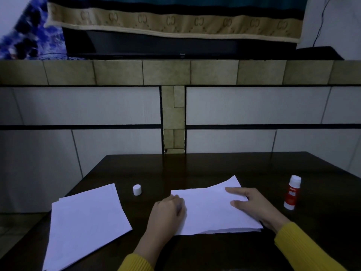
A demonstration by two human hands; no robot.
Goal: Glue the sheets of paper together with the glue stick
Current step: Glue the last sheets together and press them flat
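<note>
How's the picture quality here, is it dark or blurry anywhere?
Head view: dim overall, with the dark table swallowing detail; the white sheets take a bluish cast; the left hand is slightly smeared at the fingers; the top-left corner is motion-blurred; wide-angle bending shows at the edges; the glue stick label is unreadable.

The table (214, 167) is showing dark, smooth wood with a faint sheen. At seven o'clock, the stacked sheets (88, 222) are looking like matt white paper. At three o'clock, the glue stick (292, 192) is showing glossy plastic. Ribbed knit cloth is covering the sleeves (304, 249).
</note>
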